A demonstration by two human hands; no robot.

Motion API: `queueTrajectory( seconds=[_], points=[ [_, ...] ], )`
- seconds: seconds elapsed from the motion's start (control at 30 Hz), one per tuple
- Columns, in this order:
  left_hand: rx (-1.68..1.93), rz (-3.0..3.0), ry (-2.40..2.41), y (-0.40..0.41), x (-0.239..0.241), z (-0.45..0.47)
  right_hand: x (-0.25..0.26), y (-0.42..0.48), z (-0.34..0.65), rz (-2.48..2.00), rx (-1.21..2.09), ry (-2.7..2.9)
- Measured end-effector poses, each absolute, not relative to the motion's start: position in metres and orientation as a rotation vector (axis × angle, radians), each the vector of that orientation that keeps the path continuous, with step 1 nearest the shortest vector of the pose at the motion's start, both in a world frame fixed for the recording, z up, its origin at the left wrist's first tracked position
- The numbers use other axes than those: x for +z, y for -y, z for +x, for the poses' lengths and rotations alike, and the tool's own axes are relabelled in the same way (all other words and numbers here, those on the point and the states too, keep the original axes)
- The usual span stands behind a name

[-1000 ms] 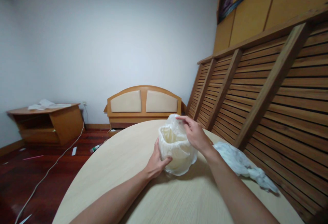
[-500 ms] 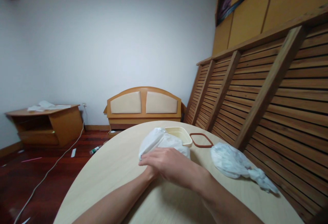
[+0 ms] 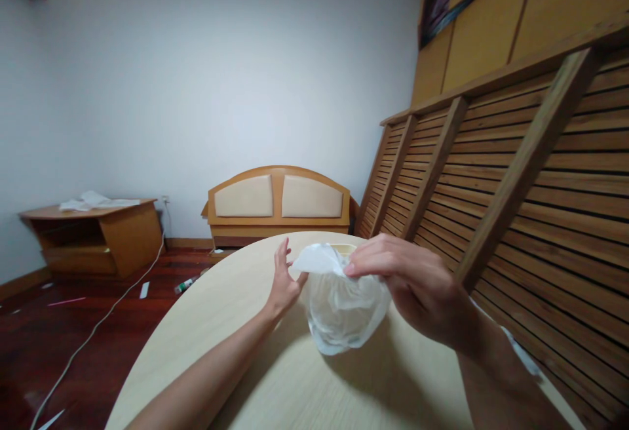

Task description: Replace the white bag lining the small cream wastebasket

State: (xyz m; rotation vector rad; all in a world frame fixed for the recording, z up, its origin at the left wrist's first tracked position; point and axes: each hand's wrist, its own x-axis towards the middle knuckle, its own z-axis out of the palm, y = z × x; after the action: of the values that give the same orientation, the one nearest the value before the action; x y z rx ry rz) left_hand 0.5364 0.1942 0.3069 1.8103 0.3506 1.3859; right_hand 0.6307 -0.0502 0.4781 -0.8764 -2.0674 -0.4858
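A thin white plastic bag (image 3: 346,315) hangs puffed out over the near side of the round table. My right hand (image 3: 413,279) pinches its upper edge between thumb and fingers. To the left of the bag, my left hand (image 3: 286,286) has its fingers spread, with the thumb close to the plastic; whether it touches, I cannot tell. Behind the bag, a strip of the rim of a cream plastic bin (image 3: 344,248) shows; the bag hides the rest. My right hand and forearm cover most of a second, knotted white bag (image 3: 521,352).
All this is on or over a pale round table (image 3: 221,305). Slatted wooden panels (image 3: 550,233) lean close along the right. Beyond stands a padded headboard (image 3: 278,197). A low cabinet (image 3: 108,240) and a white cable (image 3: 98,325) are at the left.
My hands, crossed over the bunched bag before, have moved apart. The right has lifted the bag's edge and drawn it nearer; the left has opened. The brown ring is now hidden.
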Motion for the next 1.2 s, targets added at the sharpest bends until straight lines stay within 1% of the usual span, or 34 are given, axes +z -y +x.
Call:
queueTrajectory(
  seconds=[0.13, 0.3, 0.4, 0.5, 0.6, 0.73, 0.83, 0.93, 0.97, 1.1, 1.2],
  points=[
    [1.156, 1.843, -0.194, -0.198, 0.329, 0.533, 0.481, 0.058, 0.64, -0.857, -0.593, 1.946],
    [1.101, 1.688, -0.262, -0.196, 0.371, 0.516, 0.482, 0.062, 0.652, -0.985, -0.92, 1.444],
    [1.093, 1.52, -0.092, -0.193, 0.393, 0.501, 0.483, 0.063, 0.662, -1.003, -1.058, 1.173],
    [0.989, 1.454, 0.095, -0.188, 0.405, 0.49, 0.485, 0.062, 0.674, -0.922, -1.094, 1.014],
    [0.848, 1.566, 0.105, -0.182, 0.406, 0.489, 0.486, 0.059, 0.684, -0.838, -1.097, 0.918],
    [0.582, 1.742, 0.182, -0.169, 0.404, 0.494, 0.484, 0.058, 0.689, -1.012, -1.014, 0.904],
    [0.524, 1.947, 0.195, -0.151, 0.41, 0.493, 0.48, 0.056, 0.69, -1.102, -0.968, 0.936],
    [0.547, 2.052, 0.092, -0.135, 0.419, 0.491, 0.478, 0.051, 0.693, -1.132, -0.958, 0.959],
    [0.607, 2.029, 0.033, -0.133, 0.421, 0.491, 0.478, 0.05, 0.694, -1.137, -0.952, 0.98],
    [1.137, 1.702, -0.228, -0.149, 0.428, 0.492, 0.476, 0.044, 0.706, -1.167, -0.885, 1.121],
    [1.308, 1.382, -0.319, -0.169, 0.433, 0.489, 0.469, 0.038, 0.719, -1.385, -0.808, 1.232]
  ],
)
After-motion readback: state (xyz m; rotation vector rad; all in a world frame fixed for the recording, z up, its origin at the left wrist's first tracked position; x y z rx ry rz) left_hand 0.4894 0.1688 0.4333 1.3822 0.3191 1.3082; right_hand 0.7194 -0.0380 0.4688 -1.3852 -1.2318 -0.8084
